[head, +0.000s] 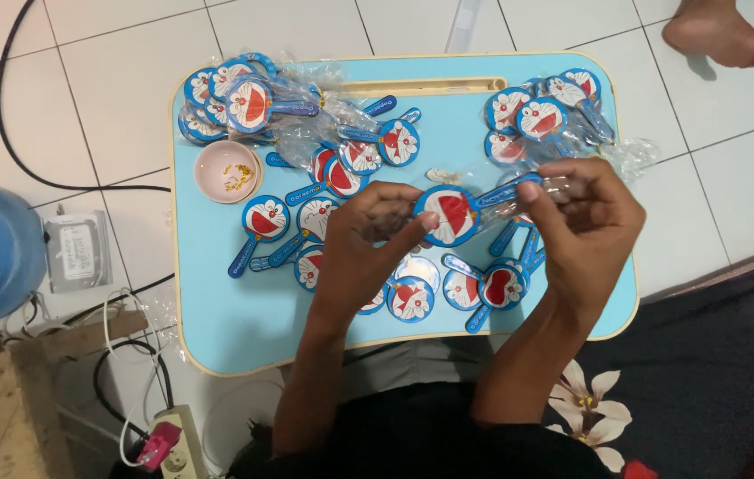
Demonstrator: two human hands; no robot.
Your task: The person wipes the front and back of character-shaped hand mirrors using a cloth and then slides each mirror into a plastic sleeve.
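Together, the left hand (368, 235) and right hand (585, 213) pinched one blue paddle-shaped cartoon toy (452, 213) over the light-blue tray (244, 333), near a pink bowl (226, 171).

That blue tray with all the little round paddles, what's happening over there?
A person sits at a light blue lap tray strewn with small round blue cartoon-face paddles. The left hand pinches the disc of one blue paddle, while the right hand holds its handle end inside a clear plastic sleeve. A small pink bowl stands nearby.
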